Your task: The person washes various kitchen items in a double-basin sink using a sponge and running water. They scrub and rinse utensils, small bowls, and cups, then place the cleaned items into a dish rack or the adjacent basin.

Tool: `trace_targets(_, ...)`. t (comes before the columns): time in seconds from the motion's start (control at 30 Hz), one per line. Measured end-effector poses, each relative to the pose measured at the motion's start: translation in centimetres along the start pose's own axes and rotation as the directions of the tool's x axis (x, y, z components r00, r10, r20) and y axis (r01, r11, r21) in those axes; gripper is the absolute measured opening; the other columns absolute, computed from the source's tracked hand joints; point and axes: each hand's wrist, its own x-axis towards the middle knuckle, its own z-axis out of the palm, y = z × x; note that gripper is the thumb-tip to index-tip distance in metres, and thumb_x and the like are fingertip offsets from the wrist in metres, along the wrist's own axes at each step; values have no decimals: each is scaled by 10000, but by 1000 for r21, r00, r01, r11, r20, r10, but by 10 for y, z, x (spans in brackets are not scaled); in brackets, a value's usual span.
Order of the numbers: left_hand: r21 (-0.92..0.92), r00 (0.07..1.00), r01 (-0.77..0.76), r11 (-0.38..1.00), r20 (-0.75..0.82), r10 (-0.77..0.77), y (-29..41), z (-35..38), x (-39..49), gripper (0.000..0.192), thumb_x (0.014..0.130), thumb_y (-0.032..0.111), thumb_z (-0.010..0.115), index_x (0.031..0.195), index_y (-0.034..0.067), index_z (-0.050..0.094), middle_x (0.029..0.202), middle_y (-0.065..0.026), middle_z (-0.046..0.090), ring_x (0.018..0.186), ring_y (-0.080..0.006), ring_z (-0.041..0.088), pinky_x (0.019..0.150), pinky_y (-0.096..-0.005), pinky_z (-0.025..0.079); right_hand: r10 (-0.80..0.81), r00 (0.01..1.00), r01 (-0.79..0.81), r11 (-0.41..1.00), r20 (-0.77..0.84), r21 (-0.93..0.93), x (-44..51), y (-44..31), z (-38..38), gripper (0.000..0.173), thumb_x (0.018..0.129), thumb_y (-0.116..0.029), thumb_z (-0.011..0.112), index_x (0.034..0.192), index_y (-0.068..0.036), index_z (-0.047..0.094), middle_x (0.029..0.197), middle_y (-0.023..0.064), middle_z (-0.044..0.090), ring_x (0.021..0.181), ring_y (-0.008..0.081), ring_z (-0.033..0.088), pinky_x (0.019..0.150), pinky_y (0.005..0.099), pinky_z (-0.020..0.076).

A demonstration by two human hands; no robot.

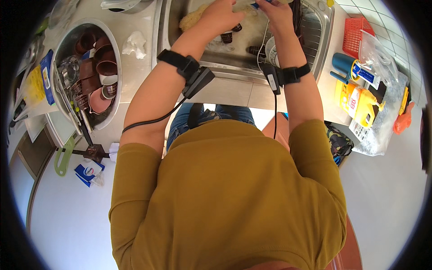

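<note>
Over the stainless steel sink, at the top edge of the head view, my left hand reaches in with its fingers apart; part of it is cut off by the frame. My right hand is at the top too, its fingers on a small blue-and-clear item that is mostly out of frame. A tan sponge-like cloth lies behind my left forearm. Small dark brown patterned cups rest in the wet basin. Beside my right wrist, a white patterned bowl stands in a wire rack.
Left of the sink, a large metal basin holds brown cups, a pink bowl and utensils, near a crumpled white tissue. On the right are a red plastic basket, a blue cup with a tube, and a yellow pump bottle.
</note>
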Motion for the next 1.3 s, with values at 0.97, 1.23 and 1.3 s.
trace_targets(0.97,-399,986,121,909,-56,-155,-20,-140,-148,369,802,79,615,1161,31,543,898,-115,608,777,-168,582,675,-260,473,650,649,65,-565,-395,-823,16,193,-7,494,716,-317,653,1180,-160,589,1279,89,505,1252,377,352,932,603,333)
trace_targets(1.23,-447,977,148,882,-73,-201,-37,-146,-156,375,805,56,604,1173,43,540,916,-121,614,786,-173,588,679,-265,475,766,616,364,-484,-185,-796,1,183,7,383,703,-313,700,1001,-78,650,1096,126,608,998,270,579,741,461,473)
trace_targets(1.3,-443,976,151,884,-75,-204,-38,-143,-155,370,805,64,608,1169,42,540,909,-122,614,773,-178,589,675,-268,476,788,570,224,-421,-232,-879,3,184,2,356,713,-279,705,977,-49,645,1071,135,616,944,260,611,679,439,497)
